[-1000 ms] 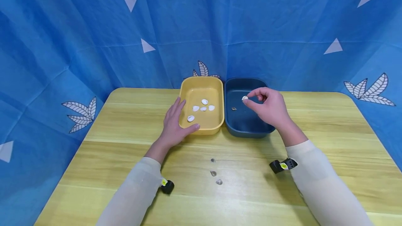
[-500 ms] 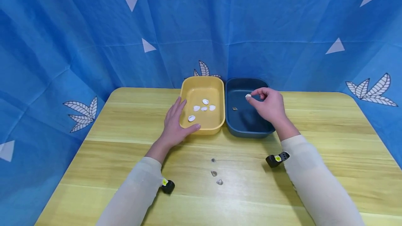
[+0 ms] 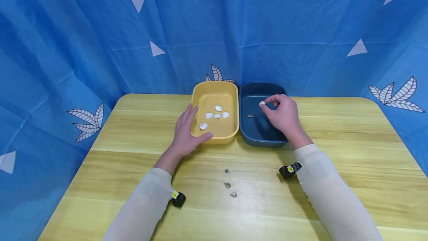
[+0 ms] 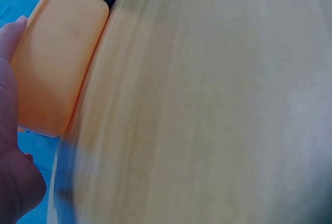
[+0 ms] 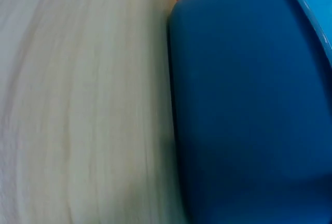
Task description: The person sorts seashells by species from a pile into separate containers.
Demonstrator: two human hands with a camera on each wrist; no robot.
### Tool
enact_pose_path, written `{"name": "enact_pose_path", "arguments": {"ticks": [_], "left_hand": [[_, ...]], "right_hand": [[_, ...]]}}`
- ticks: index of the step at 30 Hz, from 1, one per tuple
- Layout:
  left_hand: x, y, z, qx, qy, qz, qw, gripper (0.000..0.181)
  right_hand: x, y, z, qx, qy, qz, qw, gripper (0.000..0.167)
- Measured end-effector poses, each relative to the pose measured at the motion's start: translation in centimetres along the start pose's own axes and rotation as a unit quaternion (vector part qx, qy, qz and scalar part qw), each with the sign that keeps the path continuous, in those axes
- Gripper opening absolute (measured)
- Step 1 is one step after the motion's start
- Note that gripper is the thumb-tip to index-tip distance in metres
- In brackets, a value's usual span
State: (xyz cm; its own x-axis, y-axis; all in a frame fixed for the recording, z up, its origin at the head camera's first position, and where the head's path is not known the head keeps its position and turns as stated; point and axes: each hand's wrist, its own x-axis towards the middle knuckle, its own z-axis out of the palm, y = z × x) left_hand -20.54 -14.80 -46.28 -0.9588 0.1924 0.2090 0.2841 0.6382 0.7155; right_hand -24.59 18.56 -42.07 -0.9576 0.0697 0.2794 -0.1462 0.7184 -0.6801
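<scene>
Between the thumb and fingers of my right hand (image 3: 284,112) a small white seashell (image 3: 262,103) is pinched, above the dark blue bin (image 3: 264,143). A small brown shell (image 3: 249,115) lies in that bin. My left hand (image 3: 185,137) rests spread at the near left corner of the yellow bin (image 3: 220,140), fingers along its left side and thumb on the front rim. Several white seashells (image 3: 218,108) lie inside the yellow bin. In the left wrist view the thumb (image 4: 9,40) touches the bin's edge. The right wrist view shows the blue bin's wall (image 5: 249,99); the right hand is outside it.
Three small grey-brown shells (image 3: 227,185) lie on the wooden table (image 3: 133,122) in front of the bins. The two bins stand side by side near the back edge. A blue curtain (image 3: 200,18) hangs behind and beside the table.
My right hand, pinching the white shell, shifts slightly right and then a little back left over the blue bin; its forearm swings left. My left hand stays in place.
</scene>
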Motion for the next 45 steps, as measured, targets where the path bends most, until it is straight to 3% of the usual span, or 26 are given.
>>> {"name": "enact_pose_path", "arguments": {"ticks": [24, 35, 45], "left_hand": [[0.0, 0.2, 0.0, -0.002, 0.0, 0.001, 1.0, 0.102], [0.0, 0.1, 0.0, -0.007, 0.002, 0.007, 0.9999, 0.101], [0.0, 0.1, -0.1, -0.006, 0.001, 0.007, 1.0, 0.102]], "right_hand": [[-0.6, -0.5, -0.4, 0.022, 0.027, -0.007, 0.9994, 0.032], [-3.7, -1.7, -0.8, 0.053, 0.029, -0.074, 0.9954, 0.023], [-8.0, -2.9, -0.2, 0.062, 0.025, -0.171, 0.983, 0.017]]}}
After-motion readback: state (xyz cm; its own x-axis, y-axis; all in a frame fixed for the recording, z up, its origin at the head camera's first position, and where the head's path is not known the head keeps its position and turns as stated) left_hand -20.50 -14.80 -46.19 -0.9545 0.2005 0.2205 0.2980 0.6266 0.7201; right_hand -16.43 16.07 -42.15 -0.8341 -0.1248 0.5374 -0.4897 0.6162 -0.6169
